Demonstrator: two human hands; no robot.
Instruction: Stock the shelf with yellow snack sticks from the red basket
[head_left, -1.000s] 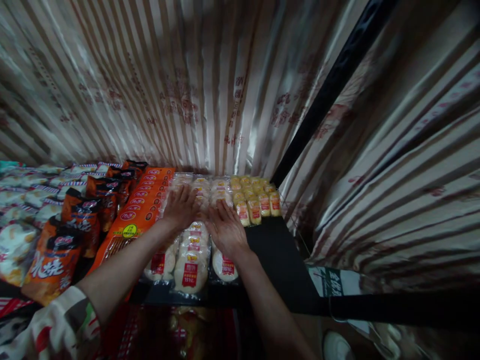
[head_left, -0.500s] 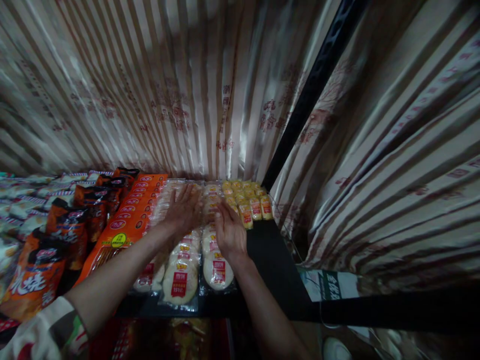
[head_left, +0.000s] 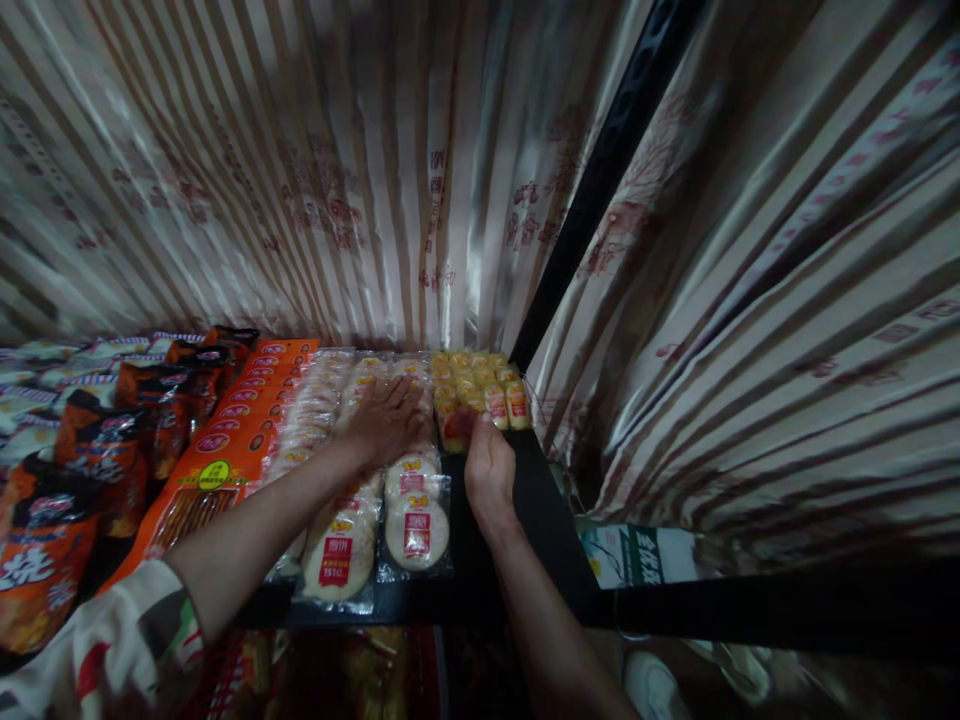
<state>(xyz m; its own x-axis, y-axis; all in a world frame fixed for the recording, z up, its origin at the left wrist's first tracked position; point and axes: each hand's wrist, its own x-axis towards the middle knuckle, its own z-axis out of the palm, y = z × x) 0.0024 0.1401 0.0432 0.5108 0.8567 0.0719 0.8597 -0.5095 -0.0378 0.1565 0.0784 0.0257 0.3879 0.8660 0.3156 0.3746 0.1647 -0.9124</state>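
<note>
My left hand (head_left: 386, 418) lies flat, fingers spread, across the clear-wrapped round crackers of the right-hand row. These white crackers (head_left: 417, 532) with red labels overlap in rows on a black shelf (head_left: 480, 585). Another row of the same crackers (head_left: 337, 555) runs under my left wrist. My right hand (head_left: 491, 465) is held edge-on just right of the rows, palm turned left. Its fingers are loosely bent and blurred, close to the front of the small yellow packets (head_left: 469, 375); whether they touch one is unclear.
Orange snack sheets (head_left: 217, 440) and orange-black bags (head_left: 97, 450) stand to the left, with white packets (head_left: 34, 405) beyond. A striped curtain (head_left: 360, 200) hangs behind. A black post (head_left: 577, 200) rises at the shelf's back right corner. Goods (head_left: 375, 665) lie below.
My left hand has shifted right onto the right-hand cracker row. My right hand has come away from that row toward the yellow packets, its fingers bending. The view has turned slightly right.
</note>
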